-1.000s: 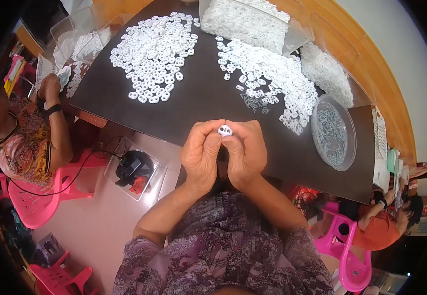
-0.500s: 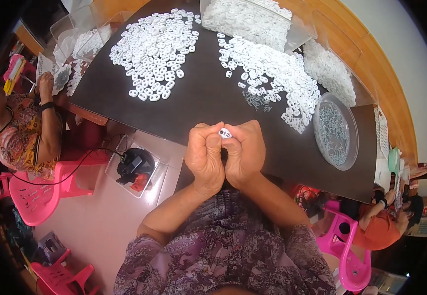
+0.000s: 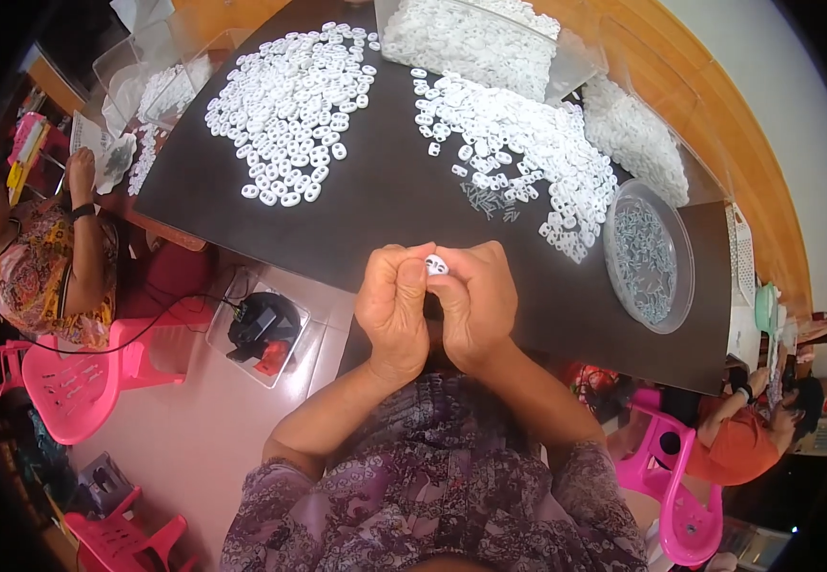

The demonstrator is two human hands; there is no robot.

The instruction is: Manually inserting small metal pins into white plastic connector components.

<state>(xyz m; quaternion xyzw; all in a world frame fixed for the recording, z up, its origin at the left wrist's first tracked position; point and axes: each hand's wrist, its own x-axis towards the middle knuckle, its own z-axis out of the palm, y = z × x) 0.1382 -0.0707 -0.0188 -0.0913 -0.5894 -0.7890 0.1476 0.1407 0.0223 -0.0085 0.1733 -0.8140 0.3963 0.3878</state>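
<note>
I see a small, white, smooth-looking bit (image 3: 437, 266) with dark holes, pinched right between the left hand (image 3: 390, 307) and the right hand (image 3: 478, 300), both touching it. Each grip is closed on it; fingers hide its ends, so I can't tell its long way. Beyond, on the dark, flat worktop (image 3: 366, 212), are a left heap of white ovals (image 3: 289, 105), a right white heap (image 3: 518, 133), thin grey pins (image 3: 490, 201) and, far right, a round, see-through tub (image 3: 686, 286).
</note>
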